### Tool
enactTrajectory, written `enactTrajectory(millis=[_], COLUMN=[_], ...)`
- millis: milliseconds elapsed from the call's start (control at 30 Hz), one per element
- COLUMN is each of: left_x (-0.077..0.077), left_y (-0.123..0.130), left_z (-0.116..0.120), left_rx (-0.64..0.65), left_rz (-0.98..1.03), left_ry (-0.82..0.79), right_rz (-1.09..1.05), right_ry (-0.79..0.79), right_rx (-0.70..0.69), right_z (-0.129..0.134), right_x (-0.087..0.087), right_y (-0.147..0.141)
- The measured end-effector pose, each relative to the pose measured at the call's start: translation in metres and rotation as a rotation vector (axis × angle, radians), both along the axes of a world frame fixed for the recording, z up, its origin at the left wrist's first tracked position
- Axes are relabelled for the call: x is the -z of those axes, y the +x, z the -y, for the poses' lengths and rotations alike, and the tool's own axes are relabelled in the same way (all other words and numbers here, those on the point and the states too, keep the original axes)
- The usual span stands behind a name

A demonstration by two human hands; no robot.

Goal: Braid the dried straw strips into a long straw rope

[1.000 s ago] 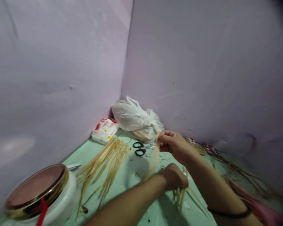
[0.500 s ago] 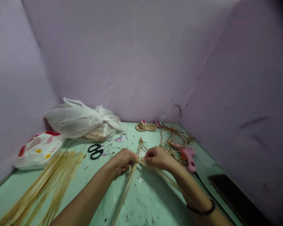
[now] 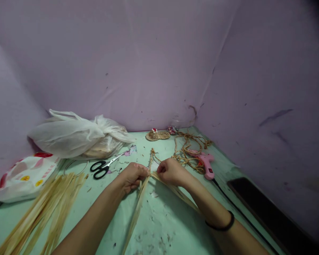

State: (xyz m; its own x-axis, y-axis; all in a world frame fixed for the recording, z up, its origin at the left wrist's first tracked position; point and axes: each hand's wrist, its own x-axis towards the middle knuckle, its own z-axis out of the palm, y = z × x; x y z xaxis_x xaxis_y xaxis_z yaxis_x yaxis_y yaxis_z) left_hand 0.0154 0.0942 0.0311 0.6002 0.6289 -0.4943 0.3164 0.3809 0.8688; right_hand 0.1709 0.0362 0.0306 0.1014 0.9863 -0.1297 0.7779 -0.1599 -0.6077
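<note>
A thin braided cord (image 3: 151, 159) runs toward me from a knot near the table's middle and splits into pale fibre strands. My left hand (image 3: 134, 177) pinches the braid where it divides, and one strand (image 3: 134, 216) trails from there toward the front edge. Just to the right, my right hand (image 3: 171, 172) is closed on the other strand (image 3: 184, 198), which passes beneath the right wrist. The two hands are close together but apart. The right fingertips are partly hidden by the hand itself.
Left: a bundle of loose fibre strips (image 3: 42, 212), black-handled scissors (image 3: 101, 169), a white plastic bag (image 3: 79, 136) and a printed packet (image 3: 29, 175). Behind: a small woven piece (image 3: 157, 135). Right: tangled braided cord (image 3: 187, 150), a pink glue gun (image 3: 207, 164) with its cable, and a dark flat object (image 3: 266, 209).
The view has shifted, so the table's objects appear farther left and mostly a little higher. Both hands keep their grip at the split of the braid, with little change in pose.
</note>
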Motion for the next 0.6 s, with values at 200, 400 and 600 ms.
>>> enactTrajectory(millis=[200, 400, 600], left_x=[0.0017, 0.0006, 0.0018], left_y=[-0.0001, 0.0006, 0.0022], left_z=[-0.0004, 0.0006, 0.0024], left_rx=[-0.004, -0.008, -0.003], left_rz=[-0.021, -0.032, -0.03], left_ry=[0.008, 0.007, 0.021], right_rz=[-0.222, -0.435, -0.518], right_ry=[-0.067, -0.128, -0.144], right_rx=[-0.035, -0.044, 0.058], right_z=[0.0012, 0.0018, -0.0006], right_x=[0.0003, -0.004, 0.0019], right_y=[-0.0021, -0.0022, -0.0081])
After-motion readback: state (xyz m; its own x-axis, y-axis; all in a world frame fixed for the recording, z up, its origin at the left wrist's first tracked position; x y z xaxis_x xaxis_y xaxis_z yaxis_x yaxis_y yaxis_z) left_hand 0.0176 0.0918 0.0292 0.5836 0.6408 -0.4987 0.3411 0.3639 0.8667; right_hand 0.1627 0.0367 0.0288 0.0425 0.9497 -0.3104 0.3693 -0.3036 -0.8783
